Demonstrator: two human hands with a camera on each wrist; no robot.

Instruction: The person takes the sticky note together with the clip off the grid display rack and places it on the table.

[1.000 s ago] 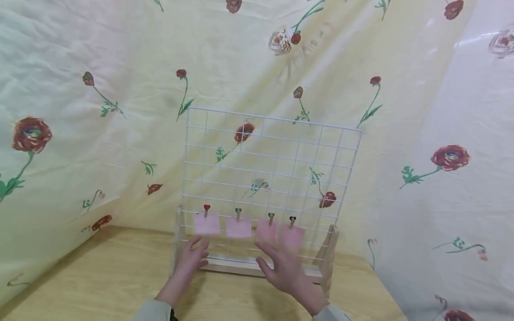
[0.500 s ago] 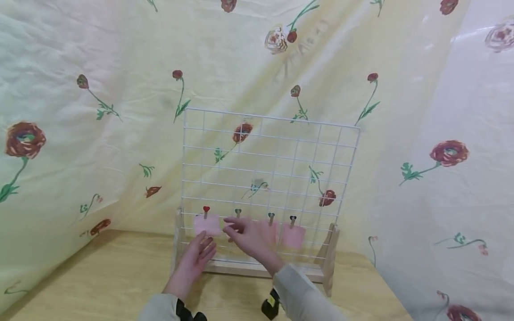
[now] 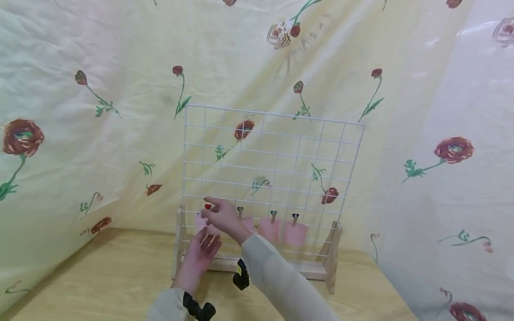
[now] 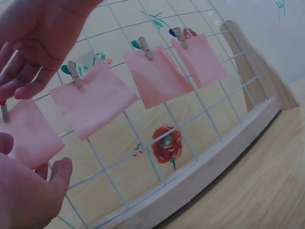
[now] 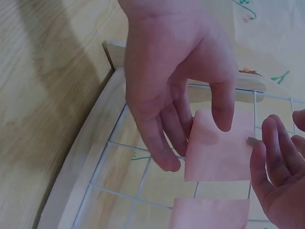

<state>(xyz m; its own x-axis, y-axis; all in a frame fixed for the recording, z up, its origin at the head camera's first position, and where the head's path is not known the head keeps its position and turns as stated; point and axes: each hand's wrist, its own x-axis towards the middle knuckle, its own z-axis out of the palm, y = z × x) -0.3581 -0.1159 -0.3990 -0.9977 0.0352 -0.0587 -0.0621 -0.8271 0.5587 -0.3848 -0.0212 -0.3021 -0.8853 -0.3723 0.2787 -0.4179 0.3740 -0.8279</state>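
A white wire grid (image 3: 274, 115) stands upright on a wooden base. Along its lower part, several pink paper notes hang from small clothespins. My left hand (image 3: 196, 254) is at the lower edge of the leftmost note (image 4: 35, 129), thumb and fingers loosely spread around that edge. Just above, my right hand (image 3: 225, 218) reaches across, its index finger and thumb apart on either side of the red heart-topped clothespin (image 3: 207, 206). In the right wrist view, the right fingertips (image 5: 259, 152) are beside the clothespin's wooden end (image 5: 252, 140); a firm hold is not visible.
Three more notes, the second (image 4: 95, 98), third (image 4: 157, 76) and fourth (image 4: 199, 62), hang to the right on clothespins with dark green or dark hearts. The rack's wooden foot (image 3: 332, 263) rests on the wooden table (image 3: 100, 272). A flowered cloth (image 3: 132, 111) surrounds the back and sides.
My right hand has moved left from the third note, past the second, to the leftmost note's red clothespin. My left hand has shifted slightly right and stays at that note's lower edge.
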